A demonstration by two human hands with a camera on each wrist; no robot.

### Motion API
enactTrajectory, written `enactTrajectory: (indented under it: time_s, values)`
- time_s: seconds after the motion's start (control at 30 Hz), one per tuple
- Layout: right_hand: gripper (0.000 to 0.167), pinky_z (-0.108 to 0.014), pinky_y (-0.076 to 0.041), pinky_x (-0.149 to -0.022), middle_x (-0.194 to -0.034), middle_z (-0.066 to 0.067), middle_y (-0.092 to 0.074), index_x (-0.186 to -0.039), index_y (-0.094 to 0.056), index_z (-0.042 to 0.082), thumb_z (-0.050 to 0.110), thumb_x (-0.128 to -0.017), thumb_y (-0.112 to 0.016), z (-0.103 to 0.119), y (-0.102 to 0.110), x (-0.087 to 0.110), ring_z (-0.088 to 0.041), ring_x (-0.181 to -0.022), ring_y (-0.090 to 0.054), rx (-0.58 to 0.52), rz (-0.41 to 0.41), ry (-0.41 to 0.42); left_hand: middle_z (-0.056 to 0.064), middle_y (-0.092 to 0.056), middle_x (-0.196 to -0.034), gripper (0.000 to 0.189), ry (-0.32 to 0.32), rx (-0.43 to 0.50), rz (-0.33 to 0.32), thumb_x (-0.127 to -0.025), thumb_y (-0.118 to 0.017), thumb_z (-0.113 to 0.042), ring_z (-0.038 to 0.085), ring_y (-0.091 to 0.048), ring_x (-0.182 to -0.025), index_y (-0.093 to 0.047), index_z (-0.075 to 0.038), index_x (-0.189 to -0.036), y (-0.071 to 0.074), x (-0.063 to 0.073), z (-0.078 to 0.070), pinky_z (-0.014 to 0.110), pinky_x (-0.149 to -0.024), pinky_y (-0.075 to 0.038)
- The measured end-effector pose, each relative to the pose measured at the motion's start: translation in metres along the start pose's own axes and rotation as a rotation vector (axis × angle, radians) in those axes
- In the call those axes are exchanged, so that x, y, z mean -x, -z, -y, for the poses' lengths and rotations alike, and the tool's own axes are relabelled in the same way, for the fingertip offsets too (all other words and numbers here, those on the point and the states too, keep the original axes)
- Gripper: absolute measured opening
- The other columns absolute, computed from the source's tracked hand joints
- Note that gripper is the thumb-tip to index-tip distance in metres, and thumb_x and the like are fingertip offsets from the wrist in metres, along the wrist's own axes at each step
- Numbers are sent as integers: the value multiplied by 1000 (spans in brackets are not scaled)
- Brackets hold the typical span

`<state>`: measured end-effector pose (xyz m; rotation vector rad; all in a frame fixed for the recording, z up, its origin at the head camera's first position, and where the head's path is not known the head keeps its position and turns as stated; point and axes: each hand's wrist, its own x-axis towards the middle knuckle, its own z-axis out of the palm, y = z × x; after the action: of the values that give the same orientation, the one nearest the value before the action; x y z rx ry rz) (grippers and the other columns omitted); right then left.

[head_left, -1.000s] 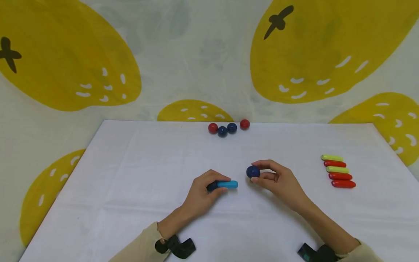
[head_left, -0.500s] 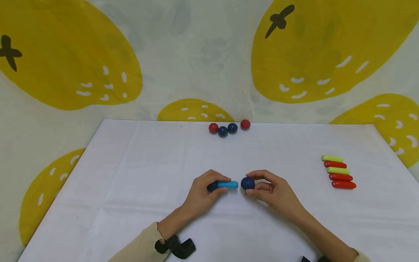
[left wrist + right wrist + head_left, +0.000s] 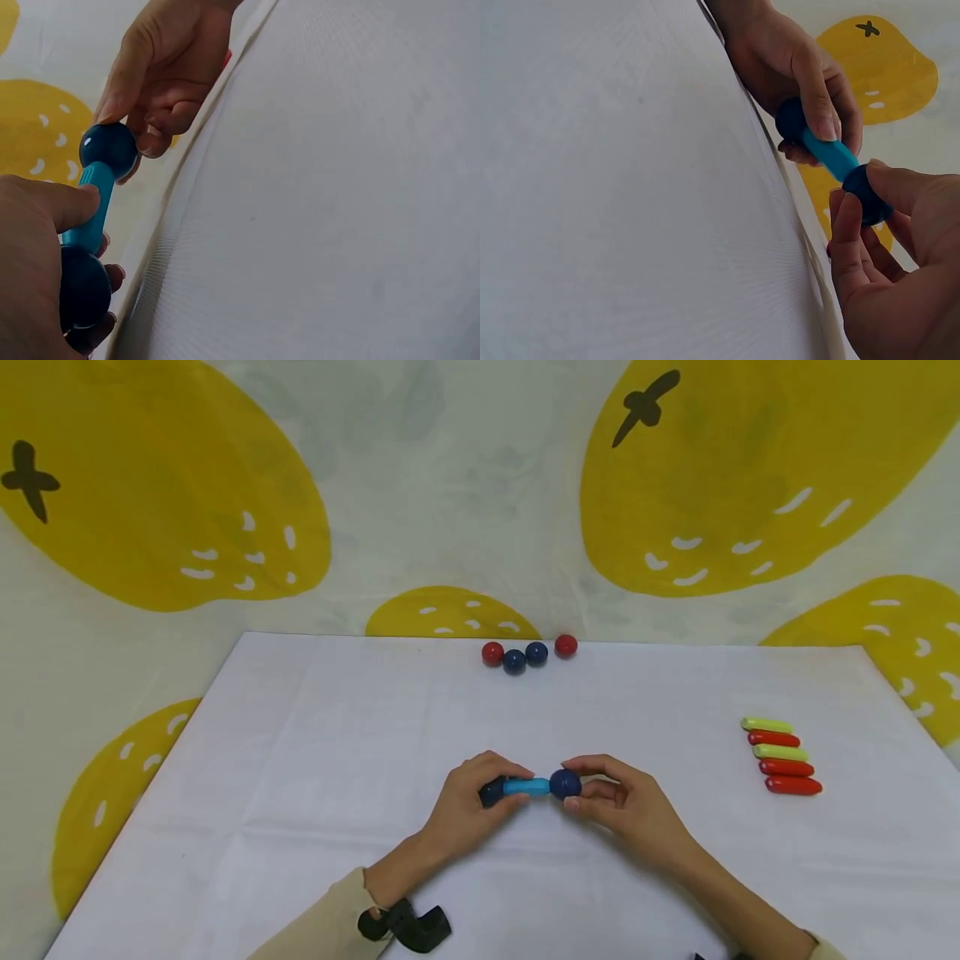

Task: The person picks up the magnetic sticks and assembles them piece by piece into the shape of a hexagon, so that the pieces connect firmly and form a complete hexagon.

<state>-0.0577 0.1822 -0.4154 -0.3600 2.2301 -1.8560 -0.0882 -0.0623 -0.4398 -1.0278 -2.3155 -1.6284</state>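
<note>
My left hand grips a light blue rod between thumb and fingers. A dark blue ball sits on the rod's left end, partly covered by that hand. At the rod's right end, another dark blue ball is pinched by the thumb and fingertips of my right hand. In both wrist views this ball meets the rod's end, so rod and balls form one straight dumbbell shape. Both hands are over the middle of the white table.
Two red balls, one a red ball at the left, and two dark blue balls lie along the table's far edge. To the right, several short rods lie in a column, among them a yellow-green rod and a red rod.
My right hand has moved left and slightly toward me, bringing its dark blue ball against the free end of the light blue rod. The left hand has stayed nearly in place.
</note>
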Motion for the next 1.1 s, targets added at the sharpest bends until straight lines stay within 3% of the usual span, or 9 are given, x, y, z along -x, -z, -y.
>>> enactTrajectory:
  time_s: [0.17, 0.37, 0.53, 0.67, 0.77, 0.83, 1.0, 1.1]
  values:
    - [41, -24, -51, -76, -96, -13, -68, -124, -58, 10, 14, -86, -72, 0, 0, -1, -26, -85, -66, 11, -1, 10, -4, -65, -100, 25, 3, -34, 2, -85, -73, -12, 9, -59, -93, -68, -13, -109, 0, 0, -1, 29, -81, -46]
    - [40, -26, -53, -75, -106, -18, -64, -124, -54, 1, 7, -88, -69, -3, 0, -2, -24, -87, -66, 0, -19, 73, -7, -64, -93, 28, 1, -83, 1, -83, -75, -14, 12, -53, -83, -68, -14, -110, -5, 4, -4, 23, -71, -43]
    - [34, -27, -53, -76, -108, -16, -64, -122, -56, 3, 8, -90, -67, -4, 1, -3, -24, -88, -66, 3, -18, 74, -10, -65, -89, 34, 116, -38, 57, -83, -76, -21, 10, -51, -83, -65, -19, -115, -6, 4, -10, 25, -72, -41]
    - [32, -26, -52, -79, -108, -14, -65, -121, -57, 2, 8, -91, -65, -5, 1, -2, -25, -89, -66, 4, 22, 78, -12, -68, -87, 43, 214, 48, 145, -85, -74, -25, 6, -58, -88, -59, -18, -124, -6, 3, -15, 33, -86, -40]
    - [31, -26, -52, -79, -105, -13, -66, -122, -57, 3, 9, -92, -64, -5, 0, -1, -26, -88, -67, 8, 61, 80, -9, -71, -89, 49, 259, 111, 173, -87, -72, -24, 6, -62, -93, -53, -15, -131, -7, 3, -17, 37, -95, -37]
    - [31, -26, -52, -79, -103, -11, -67, -123, -58, 5, 10, -92, -64, -4, -1, -1, -26, -86, -67, 18, 81, 79, -6, -71, -92, 52, 274, 135, 171, -87, -72, -22, 7, -62, -92, -50, -14, -134, -7, 3, -18, 37, -93, -39]
    - [34, -27, -52, -81, -110, -14, -64, -127, -58, 6, 10, -94, -61, -3, -2, 0, -27, -91, -67, -16, 139, 78, 5, -70, -89, 52, 299, 161, 174, -86, -71, -9, 9, -59, -79, -49, -5, -134, 1, -3, -38, 36, -79, -45]
    - [36, -28, -51, -83, -118, -15, -61, -130, -57, 6, 10, -94, -60, -2, -3, 0, -26, -99, -65, -48, 156, 72, 5, -69, -90, 52, 317, 163, 177, -85, -71, -8, 9, -57, -73, -50, -5, -133, 1, -3, -36, 33, -71, -46]
